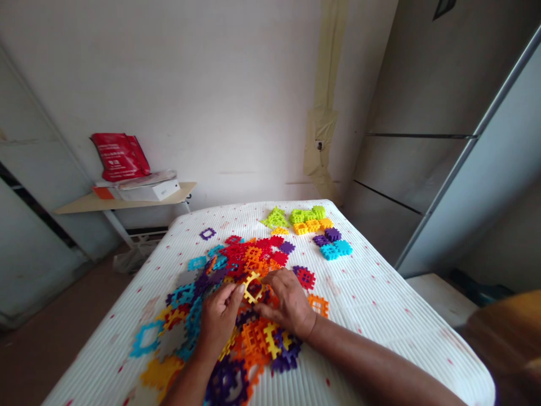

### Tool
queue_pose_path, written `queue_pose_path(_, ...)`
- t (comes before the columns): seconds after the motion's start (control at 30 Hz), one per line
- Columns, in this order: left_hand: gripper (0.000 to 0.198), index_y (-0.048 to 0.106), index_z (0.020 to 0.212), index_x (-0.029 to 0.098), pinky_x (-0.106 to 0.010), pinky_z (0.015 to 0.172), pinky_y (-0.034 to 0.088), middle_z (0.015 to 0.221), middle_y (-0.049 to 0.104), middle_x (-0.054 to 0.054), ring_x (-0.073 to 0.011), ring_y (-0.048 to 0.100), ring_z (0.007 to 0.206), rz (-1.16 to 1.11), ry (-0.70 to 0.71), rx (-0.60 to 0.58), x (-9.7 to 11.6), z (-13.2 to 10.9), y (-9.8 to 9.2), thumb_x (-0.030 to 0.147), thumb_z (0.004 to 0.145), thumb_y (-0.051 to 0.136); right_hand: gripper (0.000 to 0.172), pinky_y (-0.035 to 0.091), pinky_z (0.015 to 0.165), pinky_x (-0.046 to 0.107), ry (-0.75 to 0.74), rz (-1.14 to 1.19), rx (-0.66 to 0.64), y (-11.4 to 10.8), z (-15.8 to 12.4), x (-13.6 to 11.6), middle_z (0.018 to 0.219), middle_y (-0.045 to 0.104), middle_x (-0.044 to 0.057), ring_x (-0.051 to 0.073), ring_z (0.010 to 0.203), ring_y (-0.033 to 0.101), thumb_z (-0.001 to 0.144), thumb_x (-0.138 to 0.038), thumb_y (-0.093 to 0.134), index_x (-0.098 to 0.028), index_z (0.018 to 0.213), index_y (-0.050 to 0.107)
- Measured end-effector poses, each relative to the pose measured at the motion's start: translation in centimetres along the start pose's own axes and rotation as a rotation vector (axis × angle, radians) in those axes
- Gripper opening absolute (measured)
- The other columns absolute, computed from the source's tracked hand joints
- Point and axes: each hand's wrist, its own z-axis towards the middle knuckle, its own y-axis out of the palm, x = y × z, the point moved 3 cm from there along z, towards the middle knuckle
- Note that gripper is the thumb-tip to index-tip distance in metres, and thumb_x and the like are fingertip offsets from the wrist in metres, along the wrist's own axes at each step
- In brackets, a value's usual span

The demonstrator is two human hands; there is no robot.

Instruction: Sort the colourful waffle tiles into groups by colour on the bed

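Over a heap of colourful plastic interlocking tiles, my left hand (222,313) pinches the left edge of a yellow square-frame interlocking tile (246,294) between thumb and fingers. My right hand (289,301) curls around the tile's right side, its thumb low and its fingers partly hidden. The tile is tilted, with a large opening in its middle. Beneath and around both hands lie loose orange tiles (253,338), red tiles (236,256), blue tiles (181,296) and purple tiles (226,378).
Green tiles (298,216), yellow-orange tiles (313,226), purple tiles (333,234) and blue tiles (336,250) form stacks at the table's (380,321) far right. A red bag (120,158) and white box (150,190) rest on a side table (80,204). A refrigerator (406,152) stands at right.
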Motion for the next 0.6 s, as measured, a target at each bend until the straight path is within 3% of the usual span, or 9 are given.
queue_pose_path(0.27,0.039,0.054,0.061,0.019,-0.021,0.051,0.038,0.051,0.048,0.003,-0.0115,0.047,0.052,-0.088,-0.103,-0.006,-0.2,-0.2,0.2,0.050,0.083,0.044,0.042,0.036,0.083,0.040,0.000,-0.131,-0.033,0.1,0.1,-0.7,0.103,0.060,0.010,0.024,0.094,0.051,0.081,-0.043,0.059,-0.018,0.114,0.054)
queue_pose_path(0.43,0.038,0.062,0.068,0.019,-0.022,0.055,0.044,0.058,0.059,0.001,-0.0132,0.054,0.056,-0.153,-0.149,0.011,0.0,-0.1,0.0,0.051,0.082,0.046,0.042,0.036,0.082,0.038,0.012,-0.153,-0.019,-0.1,0.6,-0.9,0.105,0.061,0.010,0.023,0.095,0.051,0.082,-0.041,0.058,-0.018,0.118,0.053)
queue_pose_path(0.5,0.037,0.066,0.079,0.019,-0.023,0.059,0.047,0.065,0.064,0.000,-0.0141,0.058,0.060,-0.194,-0.151,0.044,0.0,-0.1,-0.3,0.050,0.082,0.046,0.040,0.036,0.082,0.037,0.030,-0.186,-0.008,-0.8,1.2,0.4,0.105,0.061,0.010,0.023,0.095,0.052,0.083,-0.041,0.057,-0.018,0.116,0.056)
queue_pose_path(0.6,0.040,0.067,0.092,0.018,-0.024,0.063,0.050,0.070,0.067,-0.002,-0.0150,0.061,0.064,-0.222,-0.151,0.086,-0.2,-0.1,-0.5,0.050,0.081,0.047,0.034,0.036,0.081,0.036,0.149,-0.318,0.027,-2.5,2.8,4.4,0.104,0.063,0.011,0.023,0.095,0.053,0.085,-0.042,0.054,-0.018,0.109,0.061)
